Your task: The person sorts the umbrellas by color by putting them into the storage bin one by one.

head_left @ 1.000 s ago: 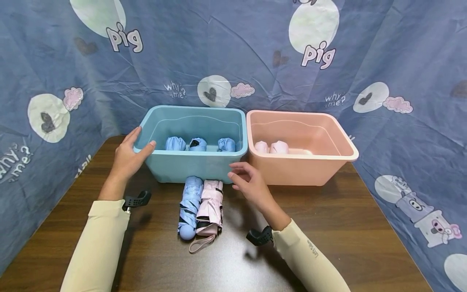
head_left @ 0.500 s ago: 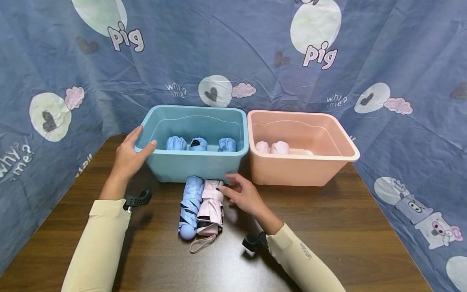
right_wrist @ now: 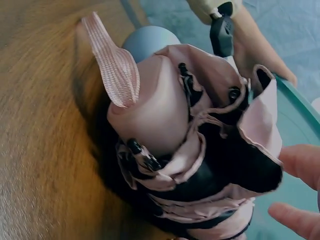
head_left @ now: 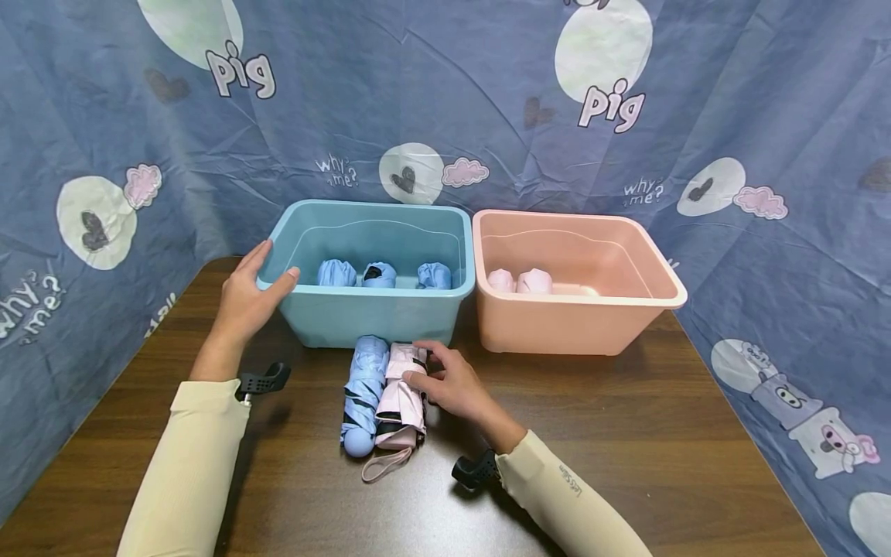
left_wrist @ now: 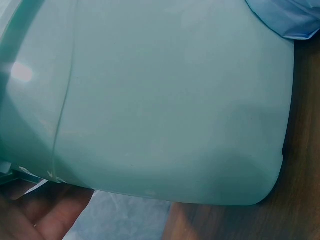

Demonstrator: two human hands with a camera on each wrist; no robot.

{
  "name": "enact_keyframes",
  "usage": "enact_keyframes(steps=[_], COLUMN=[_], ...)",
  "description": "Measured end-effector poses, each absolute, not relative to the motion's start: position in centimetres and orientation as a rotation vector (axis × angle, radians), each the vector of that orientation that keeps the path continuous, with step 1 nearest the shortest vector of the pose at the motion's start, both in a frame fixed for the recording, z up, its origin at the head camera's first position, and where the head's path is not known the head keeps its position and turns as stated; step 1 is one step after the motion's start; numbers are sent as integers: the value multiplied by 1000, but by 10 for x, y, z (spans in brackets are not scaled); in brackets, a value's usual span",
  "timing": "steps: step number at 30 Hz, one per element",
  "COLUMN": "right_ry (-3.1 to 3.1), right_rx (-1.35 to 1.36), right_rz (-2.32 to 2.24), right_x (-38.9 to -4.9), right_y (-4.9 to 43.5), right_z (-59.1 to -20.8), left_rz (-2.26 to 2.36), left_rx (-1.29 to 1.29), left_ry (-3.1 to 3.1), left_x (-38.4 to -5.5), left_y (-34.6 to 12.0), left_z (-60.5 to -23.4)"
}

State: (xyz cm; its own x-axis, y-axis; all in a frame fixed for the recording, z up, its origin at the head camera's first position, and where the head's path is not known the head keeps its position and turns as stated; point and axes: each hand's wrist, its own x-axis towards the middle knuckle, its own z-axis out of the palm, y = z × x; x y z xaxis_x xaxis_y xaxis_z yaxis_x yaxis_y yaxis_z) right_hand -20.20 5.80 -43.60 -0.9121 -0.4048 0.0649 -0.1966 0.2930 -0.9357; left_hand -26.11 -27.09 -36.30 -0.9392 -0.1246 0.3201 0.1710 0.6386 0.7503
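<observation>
A folded pink umbrella point(head_left: 401, 394) with a wrist loop lies on the table beside a folded blue umbrella point(head_left: 364, 394). My right hand point(head_left: 452, 383) is at the pink umbrella's right side, thumb over its upper part and fingers near its far end; firm contact cannot be told. In the right wrist view, spread fingertips point(right_wrist: 300, 165) show beside the pink cloth. My left hand point(head_left: 244, 298) rests at the left front corner of the blue bin point(head_left: 369, 317), fingers extended along the rim. Several blue bundles, at least three, sit inside that bin.
Right of the blue bin stands a pink bin point(head_left: 557, 329) holding two pale pink bundles point(head_left: 534, 281). Both stand at the back of the brown wooden table point(head_left: 626, 433), before a printed blue cloth point(head_left: 487, 100).
My right hand has moved left and toward me, from in front of the gap between the bins to the pink umbrella. The left hand stays at the blue bin's corner.
</observation>
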Motion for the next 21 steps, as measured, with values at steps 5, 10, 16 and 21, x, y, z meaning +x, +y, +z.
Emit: enact_keyframes(steps=[5, 10, 16, 21], right_ry=[2423, 2574, 2699, 2724], right_rx=[-685, -726, -674, -559], right_rz=[-1658, -1522, -1374, -1295], right_x=[-202, -202, -196, -191], right_y=[53, 49, 44, 40], right_z=[-439, -438, -439, -441], left_rz=[-1202, -1204, -1206, -1205], left_rx=[-26, -13, -13, -13], left_ry=[-2524, -2526, -2530, -2527], left_x=[-262, -263, -262, -261], left_y=[-271, -271, -271, -271], left_z=[-364, -363, -363, -363])
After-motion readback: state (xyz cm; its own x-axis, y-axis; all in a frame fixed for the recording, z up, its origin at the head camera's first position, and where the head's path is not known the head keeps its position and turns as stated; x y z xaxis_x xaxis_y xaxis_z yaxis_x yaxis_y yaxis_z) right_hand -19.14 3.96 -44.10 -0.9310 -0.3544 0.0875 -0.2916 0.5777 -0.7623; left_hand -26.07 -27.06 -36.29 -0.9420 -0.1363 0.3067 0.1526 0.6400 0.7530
